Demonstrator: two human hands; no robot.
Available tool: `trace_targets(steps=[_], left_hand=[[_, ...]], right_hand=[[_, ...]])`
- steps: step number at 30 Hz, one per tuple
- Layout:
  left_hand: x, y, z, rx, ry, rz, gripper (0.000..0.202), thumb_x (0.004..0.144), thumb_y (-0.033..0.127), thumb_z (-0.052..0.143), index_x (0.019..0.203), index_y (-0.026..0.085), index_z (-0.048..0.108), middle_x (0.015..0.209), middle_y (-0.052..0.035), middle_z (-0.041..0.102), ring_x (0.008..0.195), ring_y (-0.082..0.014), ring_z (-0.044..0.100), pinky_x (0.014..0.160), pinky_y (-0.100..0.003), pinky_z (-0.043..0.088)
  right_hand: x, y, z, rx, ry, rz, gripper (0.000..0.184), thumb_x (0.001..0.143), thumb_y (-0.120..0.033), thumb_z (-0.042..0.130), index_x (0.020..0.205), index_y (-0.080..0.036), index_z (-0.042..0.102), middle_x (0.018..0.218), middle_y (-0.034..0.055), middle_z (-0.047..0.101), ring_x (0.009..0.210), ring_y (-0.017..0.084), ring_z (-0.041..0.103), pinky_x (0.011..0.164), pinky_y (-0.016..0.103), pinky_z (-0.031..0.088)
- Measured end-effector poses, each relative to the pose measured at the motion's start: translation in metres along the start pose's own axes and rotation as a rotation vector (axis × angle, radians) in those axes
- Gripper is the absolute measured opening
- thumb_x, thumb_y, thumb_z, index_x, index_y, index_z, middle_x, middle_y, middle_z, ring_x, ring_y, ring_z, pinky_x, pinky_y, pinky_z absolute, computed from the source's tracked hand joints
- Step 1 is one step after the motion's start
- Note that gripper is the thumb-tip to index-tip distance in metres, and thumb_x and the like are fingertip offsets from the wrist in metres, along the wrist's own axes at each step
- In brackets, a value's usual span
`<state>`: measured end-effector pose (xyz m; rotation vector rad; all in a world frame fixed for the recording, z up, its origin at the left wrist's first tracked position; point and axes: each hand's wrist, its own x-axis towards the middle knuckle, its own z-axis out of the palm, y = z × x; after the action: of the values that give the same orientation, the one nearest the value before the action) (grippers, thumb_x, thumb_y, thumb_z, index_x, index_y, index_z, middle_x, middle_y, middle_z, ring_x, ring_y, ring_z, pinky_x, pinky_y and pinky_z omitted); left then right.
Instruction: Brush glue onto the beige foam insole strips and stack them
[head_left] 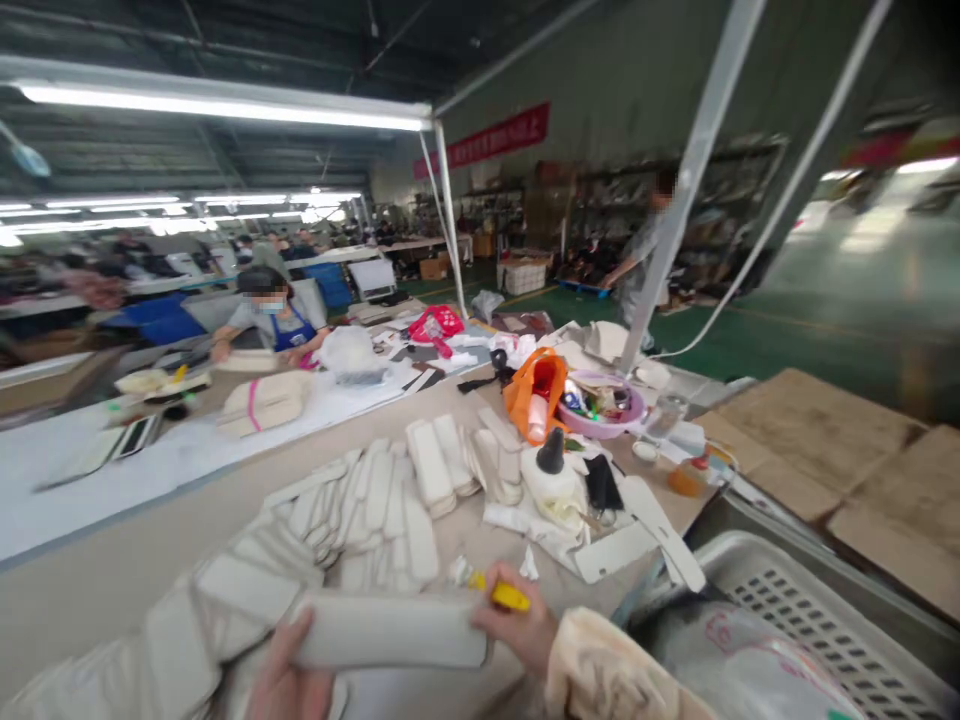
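The bench [112, 580] runs long and beige through a busy workshop, with other people at work on benches further back. Rows of cream pads [375, 500] lie overlapped across its middle. A grey crate [810, 610] sits at the near right with a plastic bag in it. Beyond the pads stand an orange bag [536, 390], a pink bowl [600, 405] of odds and ends, and a white bottle [551, 475] with a dark nozzle.

One pad [390, 630] is lifted just above the near edge, lying crosswise between the hands. The left hand [289, 680] is closed on its left end from below, thumb on top. The right hand [517, 625] pinches a small yellow tool [510, 597], too blurred to identify, and its fingers touch the pad's right end.

The step in hand looks like finishing or checking this single pad at its right end. Any further work there calls for the left hand to keep the pad level and steady while the tool meets the edge.
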<state>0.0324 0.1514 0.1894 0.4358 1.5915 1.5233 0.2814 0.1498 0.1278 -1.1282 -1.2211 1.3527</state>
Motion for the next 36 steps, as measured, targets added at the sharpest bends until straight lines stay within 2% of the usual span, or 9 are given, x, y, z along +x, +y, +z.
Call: trace_targets(steps=[2, 5, 10, 14, 21, 24, 26, 29, 36], left_hand=[[-0.005, 0.0, -0.009, -0.224, 0.04, -0.109, 0.014, 0.084, 0.019, 0.052, 0.093, 0.019, 0.063, 0.095, -0.0022, 0.067, 0.089, -0.0167, 0.063, 0.076, -0.026, 0.054], [-0.008, 0.002, -0.007, -0.396, 0.075, -0.176, 0.011, 0.079, 0.015, 0.056, 0.087, 0.018, 0.064, 0.086, -0.001, 0.067, 0.083, -0.0138, 0.062, 0.072, -0.022, 0.054], [-0.009, -0.001, -0.004, -0.426, 0.078, -0.2, 0.009, 0.076, 0.014, 0.06, 0.084, 0.018, 0.064, 0.08, 0.001, 0.067, 0.077, -0.0115, 0.061, 0.073, -0.02, 0.053], [-0.011, -0.006, -0.006, -0.438, 0.086, -0.181, 0.011, 0.073, 0.015, 0.064, 0.084, 0.017, 0.063, 0.079, 0.0012, 0.066, 0.071, -0.0106, 0.061, 0.066, -0.019, 0.051], [-0.017, 0.0, 0.0, -0.466, 0.1, -0.075, 0.031, 0.059, 0.021, 0.077, 0.084, 0.017, 0.06, 0.071, 0.0017, 0.065, 0.063, -0.0121, 0.06, 0.062, -0.022, 0.048], [-0.018, 0.003, 0.002, -0.493, 0.102, -0.052, 0.036, 0.056, 0.022, 0.08, 0.086, 0.017, 0.06, 0.068, 0.0015, 0.065, 0.06, -0.0135, 0.059, 0.061, -0.025, 0.047], [-0.019, 0.002, 0.003, -0.523, 0.107, -0.044, 0.036, 0.056, 0.021, 0.079, 0.087, 0.017, 0.061, 0.069, 0.0012, 0.066, 0.061, -0.0133, 0.06, 0.061, -0.024, 0.047], [-0.022, -0.007, 0.004, -0.583, 0.072, -0.022, 0.033, 0.058, 0.019, 0.078, 0.086, 0.016, 0.061, 0.077, -0.0012, 0.067, 0.069, -0.0136, 0.062, 0.066, -0.024, 0.049], [-0.028, -0.022, 0.01, -0.618, 0.03, -0.057, 0.026, 0.058, 0.016, 0.074, 0.08, 0.015, 0.06, 0.083, -0.0072, 0.069, 0.086, -0.023, 0.065, 0.08, -0.035, 0.053]], right_hand=[[-0.002, -0.002, -0.001, 0.006, -0.041, 0.019, 0.028, 0.067, -0.027, 0.073, 0.073, -0.021, 0.046, 0.06, -0.009, 0.039, 0.055, 0.008, 0.04, 0.053, 0.02, 0.032], [0.0, -0.008, -0.005, -0.008, -0.082, 0.032, 0.028, 0.069, -0.029, 0.07, 0.075, -0.022, 0.044, 0.06, -0.0089, 0.038, 0.054, 0.009, 0.038, 0.052, 0.02, 0.03], [-0.002, -0.009, -0.009, -0.039, -0.11, 0.037, 0.025, 0.073, -0.028, 0.067, 0.078, -0.022, 0.044, 0.059, -0.009, 0.037, 0.054, 0.009, 0.037, 0.053, 0.02, 0.03], [-0.002, -0.007, -0.012, -0.068, -0.137, 0.009, 0.022, 0.077, -0.032, 0.064, 0.079, -0.022, 0.044, 0.061, -0.0077, 0.04, 0.055, 0.01, 0.039, 0.053, 0.021, 0.032], [-0.002, -0.007, -0.008, -0.091, -0.102, 0.116, 0.034, 0.064, -0.037, 0.074, 0.077, -0.022, 0.047, 0.054, -0.0096, 0.035, 0.049, 0.01, 0.036, 0.047, 0.02, 0.03], [-0.001, -0.004, -0.001, -0.086, -0.001, 0.078, 0.036, 0.06, -0.041, 0.075, 0.072, -0.022, 0.047, 0.055, -0.0091, 0.034, 0.048, 0.009, 0.034, 0.046, 0.02, 0.029], [0.0, 0.0, 0.0, -0.077, 0.026, 0.049, 0.035, 0.06, -0.04, 0.074, 0.071, -0.022, 0.046, 0.056, -0.0088, 0.033, 0.048, 0.009, 0.033, 0.045, 0.02, 0.028], [0.004, 0.007, -0.004, -0.071, -0.046, 0.078, 0.035, 0.059, -0.036, 0.076, 0.072, -0.023, 0.046, 0.057, -0.0087, 0.034, 0.048, 0.009, 0.034, 0.045, 0.021, 0.03], [0.008, 0.019, -0.013, -0.035, -0.109, 0.137, 0.039, 0.059, -0.033, 0.078, 0.077, -0.026, 0.045, 0.059, -0.0084, 0.038, 0.05, 0.012, 0.04, 0.047, 0.022, 0.034]])
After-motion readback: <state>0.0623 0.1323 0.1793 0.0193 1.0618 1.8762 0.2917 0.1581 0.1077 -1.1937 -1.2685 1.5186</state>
